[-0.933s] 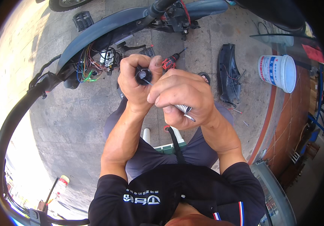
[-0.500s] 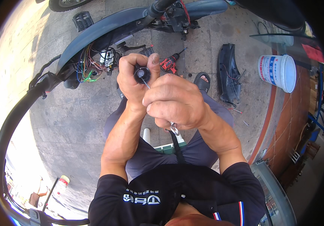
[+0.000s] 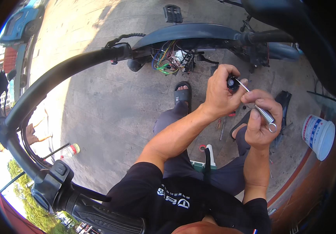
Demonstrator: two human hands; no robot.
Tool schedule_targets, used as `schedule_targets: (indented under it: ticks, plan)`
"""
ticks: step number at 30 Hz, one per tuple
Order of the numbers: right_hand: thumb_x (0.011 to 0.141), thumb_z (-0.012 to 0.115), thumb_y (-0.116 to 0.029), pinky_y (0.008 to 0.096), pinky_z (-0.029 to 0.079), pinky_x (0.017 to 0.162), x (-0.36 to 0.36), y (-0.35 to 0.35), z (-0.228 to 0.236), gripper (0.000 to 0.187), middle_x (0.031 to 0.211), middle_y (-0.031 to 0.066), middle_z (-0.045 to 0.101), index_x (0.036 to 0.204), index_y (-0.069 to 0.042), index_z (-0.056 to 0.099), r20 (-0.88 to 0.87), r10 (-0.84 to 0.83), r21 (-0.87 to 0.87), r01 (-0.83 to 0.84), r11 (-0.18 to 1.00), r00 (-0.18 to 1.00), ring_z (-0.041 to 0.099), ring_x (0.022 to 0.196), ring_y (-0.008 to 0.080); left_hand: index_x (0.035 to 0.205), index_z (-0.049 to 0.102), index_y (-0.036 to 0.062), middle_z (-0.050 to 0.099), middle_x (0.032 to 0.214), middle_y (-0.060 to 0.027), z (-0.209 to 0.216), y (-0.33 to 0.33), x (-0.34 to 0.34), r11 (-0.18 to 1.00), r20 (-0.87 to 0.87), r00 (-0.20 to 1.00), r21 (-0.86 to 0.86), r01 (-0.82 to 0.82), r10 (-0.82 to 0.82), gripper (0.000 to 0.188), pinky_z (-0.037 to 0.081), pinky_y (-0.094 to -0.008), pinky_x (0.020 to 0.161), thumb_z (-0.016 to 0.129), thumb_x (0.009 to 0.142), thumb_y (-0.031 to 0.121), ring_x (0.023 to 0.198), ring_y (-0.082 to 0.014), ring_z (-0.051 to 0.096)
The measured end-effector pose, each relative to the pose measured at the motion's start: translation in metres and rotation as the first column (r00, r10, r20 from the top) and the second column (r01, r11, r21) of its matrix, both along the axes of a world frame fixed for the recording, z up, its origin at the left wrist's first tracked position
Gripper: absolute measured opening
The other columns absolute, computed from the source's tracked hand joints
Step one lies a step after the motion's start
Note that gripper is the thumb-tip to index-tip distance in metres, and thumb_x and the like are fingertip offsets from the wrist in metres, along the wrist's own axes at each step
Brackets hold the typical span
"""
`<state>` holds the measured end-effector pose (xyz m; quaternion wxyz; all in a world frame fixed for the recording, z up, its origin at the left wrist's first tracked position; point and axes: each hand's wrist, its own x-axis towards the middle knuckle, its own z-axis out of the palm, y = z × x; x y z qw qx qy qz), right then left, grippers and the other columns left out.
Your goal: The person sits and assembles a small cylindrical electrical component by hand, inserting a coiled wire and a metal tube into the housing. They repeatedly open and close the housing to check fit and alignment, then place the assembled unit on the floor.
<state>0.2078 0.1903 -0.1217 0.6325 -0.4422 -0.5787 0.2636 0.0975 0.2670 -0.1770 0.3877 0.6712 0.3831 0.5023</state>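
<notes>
My left hand is closed around a small black round part with a pale centre. In my right hand, thumb and fingers pinch a silver coil spring, whose hooked loop sticks out at the lower end. A thin metal rod spans from my right fingertips to the edge of the black part. Whether rod and spring are one piece is hidden by the fingers. Both hands are in mid-air, close together, above my knees.
An electric bike lies across the far side, its frame dark, with loose coloured wires exposed. Handlebar and grip reach in at the left. A white bucket and black curved panel are right. A tape roll lies near the stool.
The view has swung left, so hands and bike appear further right and more handlebar shows. My right hand has turned, bringing the coil spring into sight. Both hands keep their hold.
</notes>
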Motion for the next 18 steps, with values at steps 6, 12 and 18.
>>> schedule_targets:
  ticks: [6, 12, 18]
  plan:
    - [0.092, 0.067, -0.001, 0.0282, 0.054, 0.076, -0.001, 0.004, -0.001, 0.020, 0.100, 0.0211, 0.070, 0.109, 0.005, 0.059, -0.022, -0.040, 0.004, 0.040, 0.999, 0.999, 0.066, 0.085, 0.0209, 0.096, 0.061, 0.0029, 0.063, 0.088, -0.0109, -0.001, 0.008, 0.000, 0.992, 0.022, 0.998, 0.106, 0.062, -0.065, 0.026, 0.050, -0.0341, 0.068, 0.078, 0.078, 0.009, 0.077, -0.0251, 0.063]
    - [0.084, 0.080, -0.010, 0.0263, 0.054, 0.068, 0.004, 0.001, 0.001, 0.025, 0.090, 0.0078, 0.074, 0.103, -0.003, 0.066, -0.002, -0.105, -0.084, 0.105, 0.991, 0.994, 0.070, 0.077, 0.0172, 0.096, 0.064, 0.0043, 0.066, 0.080, -0.0050, -0.002, 0.007, -0.006, 0.980, -0.034, 0.986, 0.111, 0.167, -0.164, 0.027, 0.051, -0.0264, 0.064, 0.081, 0.076, 0.008, 0.070, -0.0122, 0.062]
    - [0.088, 0.075, -0.010, 0.0305, 0.057, 0.071, 0.021, 0.002, 0.006, 0.018, 0.087, 0.0155, 0.074, 0.098, 0.001, 0.065, 0.145, 0.040, 0.035, -0.045, 0.998, 0.989, 0.072, 0.077, 0.0217, 0.091, 0.062, 0.0063, 0.065, 0.075, -0.0054, 0.003, 0.000, 0.002, 0.996, 0.042, 0.995, -0.011, 0.088, -0.087, 0.029, 0.048, -0.0300, 0.059, 0.085, 0.074, 0.010, 0.065, -0.0191, 0.061]
